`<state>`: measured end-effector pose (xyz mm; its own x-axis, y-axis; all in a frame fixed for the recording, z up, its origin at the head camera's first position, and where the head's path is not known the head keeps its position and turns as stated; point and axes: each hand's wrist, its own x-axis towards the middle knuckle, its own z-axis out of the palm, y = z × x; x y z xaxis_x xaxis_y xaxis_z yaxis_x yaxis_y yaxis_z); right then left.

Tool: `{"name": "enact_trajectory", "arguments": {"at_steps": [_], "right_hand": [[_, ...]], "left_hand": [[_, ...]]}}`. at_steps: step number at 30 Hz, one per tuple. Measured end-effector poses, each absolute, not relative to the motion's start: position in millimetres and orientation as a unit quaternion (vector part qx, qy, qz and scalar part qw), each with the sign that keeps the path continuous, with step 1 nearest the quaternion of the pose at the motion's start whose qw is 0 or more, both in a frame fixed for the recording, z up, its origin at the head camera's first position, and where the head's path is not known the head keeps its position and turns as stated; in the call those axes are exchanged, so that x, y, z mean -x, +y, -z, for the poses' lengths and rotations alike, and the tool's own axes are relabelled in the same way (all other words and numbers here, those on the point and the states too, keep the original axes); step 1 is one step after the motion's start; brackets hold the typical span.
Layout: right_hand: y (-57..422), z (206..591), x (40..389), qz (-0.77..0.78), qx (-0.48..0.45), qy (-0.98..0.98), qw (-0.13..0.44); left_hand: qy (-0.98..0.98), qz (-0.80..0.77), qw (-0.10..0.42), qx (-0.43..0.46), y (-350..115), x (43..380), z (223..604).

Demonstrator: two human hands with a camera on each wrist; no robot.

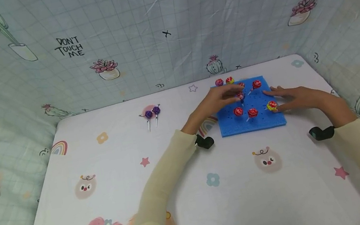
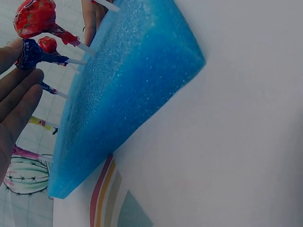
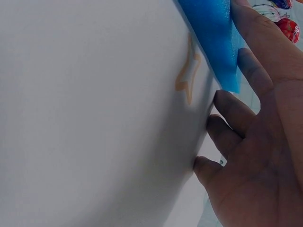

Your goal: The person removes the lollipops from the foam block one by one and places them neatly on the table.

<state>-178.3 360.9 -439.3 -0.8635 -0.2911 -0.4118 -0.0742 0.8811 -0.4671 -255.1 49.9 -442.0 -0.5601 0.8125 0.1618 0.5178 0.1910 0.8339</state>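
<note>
A blue foam board (image 1: pixel 253 127) lies at the table's right, with several wrapped lollipops standing in it by their sticks. My left hand (image 1: pixel 216 101) reaches over its left side and pinches the blue-wrapped head of a lollipop (image 2: pixel 29 56) between thumb and fingers. The white stick of that lollipop runs to the board's surface. Close beside it stands a red lollipop (image 2: pixel 35 18). My right hand (image 1: pixel 302 98) lies along the right edge of the board with fingers loosely extended, the thumb right by a yellow-and-red lollipop (image 1: pixel 272 106).
Two purple lollipops (image 1: pixel 152 112) lie on the white printed tablecloth (image 1: pixel 179 149) left of the board. A patterned curtain (image 1: pixel 135 23) hangs behind the table and on both sides. At the board's far edge stand a pink-purple lollipop (image 1: pixel 219 82) and a yellow-and-red one.
</note>
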Motion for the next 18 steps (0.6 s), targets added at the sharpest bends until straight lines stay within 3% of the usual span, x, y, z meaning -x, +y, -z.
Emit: {"name": "enact_trajectory", "arguments": {"at_steps": [18], "right_hand": [[360.2, 437.7, 176.1, 0.215, 0.098, 0.94, 0.245]], "left_hand": [[0.774, -0.433, 0.147, -0.439, 54.0, 259.8, 448.4]]}}
